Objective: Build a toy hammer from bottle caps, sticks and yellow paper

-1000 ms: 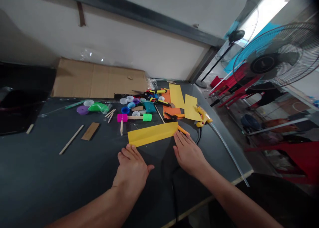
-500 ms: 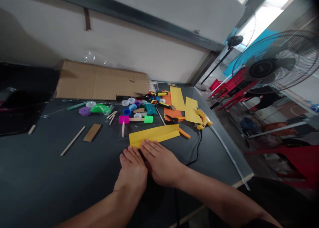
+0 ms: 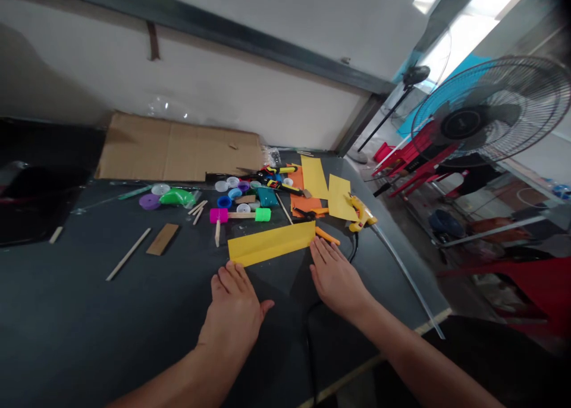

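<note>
A folded yellow paper strip (image 3: 272, 243) lies on the dark table (image 3: 89, 313) in front of me. My left hand (image 3: 234, 310) rests flat, fingers stretched out, its fingertips at the strip's lower left end. Near the strip's right end my right hand (image 3: 336, 277) also lies flat and open, fingertips touching the paper's edge. Neither hand holds anything.
Behind the strip lie coloured bottle caps (image 3: 232, 189), wooden sticks (image 3: 128, 253), orange and yellow paper sheets (image 3: 316, 185), utility knives (image 3: 281, 170), scissors (image 3: 319, 223) and a yellow glue gun (image 3: 362, 215) with a black cord. A cardboard sheet (image 3: 178, 148) leans at the wall. A fan (image 3: 486, 113) stands right.
Half a second ago my right hand was next to the left at the strip's left end; it has slid right along the fold to the strip's right end. The left hand stayed.
</note>
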Demonstrator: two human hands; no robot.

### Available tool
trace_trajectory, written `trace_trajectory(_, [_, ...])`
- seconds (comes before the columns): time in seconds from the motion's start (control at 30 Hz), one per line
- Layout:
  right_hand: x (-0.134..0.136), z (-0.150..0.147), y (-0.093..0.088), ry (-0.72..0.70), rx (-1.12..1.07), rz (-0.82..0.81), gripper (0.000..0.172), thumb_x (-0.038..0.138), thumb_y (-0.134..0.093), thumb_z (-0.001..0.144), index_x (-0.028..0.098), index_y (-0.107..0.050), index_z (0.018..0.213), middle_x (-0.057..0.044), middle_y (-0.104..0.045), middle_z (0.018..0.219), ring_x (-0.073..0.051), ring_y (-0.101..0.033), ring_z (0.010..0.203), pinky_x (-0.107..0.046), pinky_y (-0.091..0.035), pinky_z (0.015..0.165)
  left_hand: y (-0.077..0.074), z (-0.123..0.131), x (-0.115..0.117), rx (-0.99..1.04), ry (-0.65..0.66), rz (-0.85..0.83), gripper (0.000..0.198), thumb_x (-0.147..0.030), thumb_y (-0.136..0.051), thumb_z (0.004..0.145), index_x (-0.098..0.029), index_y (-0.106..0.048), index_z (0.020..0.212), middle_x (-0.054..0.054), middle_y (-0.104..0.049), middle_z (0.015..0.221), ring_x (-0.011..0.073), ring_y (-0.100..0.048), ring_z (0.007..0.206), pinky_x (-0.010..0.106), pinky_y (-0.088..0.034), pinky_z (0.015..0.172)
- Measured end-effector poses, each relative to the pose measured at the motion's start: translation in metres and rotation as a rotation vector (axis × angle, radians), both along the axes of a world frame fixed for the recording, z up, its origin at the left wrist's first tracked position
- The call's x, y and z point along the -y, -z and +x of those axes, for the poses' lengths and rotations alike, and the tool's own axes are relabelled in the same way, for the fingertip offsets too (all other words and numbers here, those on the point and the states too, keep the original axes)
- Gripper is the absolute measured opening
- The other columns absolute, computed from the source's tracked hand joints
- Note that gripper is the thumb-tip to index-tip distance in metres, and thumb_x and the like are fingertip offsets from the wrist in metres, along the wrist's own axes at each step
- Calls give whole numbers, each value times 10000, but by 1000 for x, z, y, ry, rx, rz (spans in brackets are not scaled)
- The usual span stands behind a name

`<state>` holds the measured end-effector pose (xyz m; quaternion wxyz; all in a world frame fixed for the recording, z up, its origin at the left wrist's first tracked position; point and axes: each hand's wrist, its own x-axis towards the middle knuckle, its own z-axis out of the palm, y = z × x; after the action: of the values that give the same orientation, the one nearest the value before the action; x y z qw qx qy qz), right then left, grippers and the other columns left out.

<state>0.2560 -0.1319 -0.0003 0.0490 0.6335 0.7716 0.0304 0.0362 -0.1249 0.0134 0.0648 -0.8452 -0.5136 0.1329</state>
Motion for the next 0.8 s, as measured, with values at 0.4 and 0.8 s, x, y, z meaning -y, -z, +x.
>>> trace_trajectory(0.4, [-9, -82, -13, -449, -239, -98, 529, 280, -344, 955, 28, -368, 1420, -177, -357, 1490, -256, -268, 1411, -425, -230, 1170, 4, -15, 1, 9, 70, -7, 547, -244, -525, 853, 66, -476, 1302, 320, -487, 1310, 408, -510, 1214, 500, -434, 995])
trace_trajectory(0.8, [-4, -17, 1, -61, -70, 6, 517, 257, -355, 951, -10, -408, 1391, -202, -390, 1460, -289, -338, 1378, -450, -291, 1141, 8, -8, -2, 102, 76, 5, 646, -402, -569, 839, 64, -511, 1284, 317, -479, 1329, 418, -439, 1278, 520, -382, 1039])
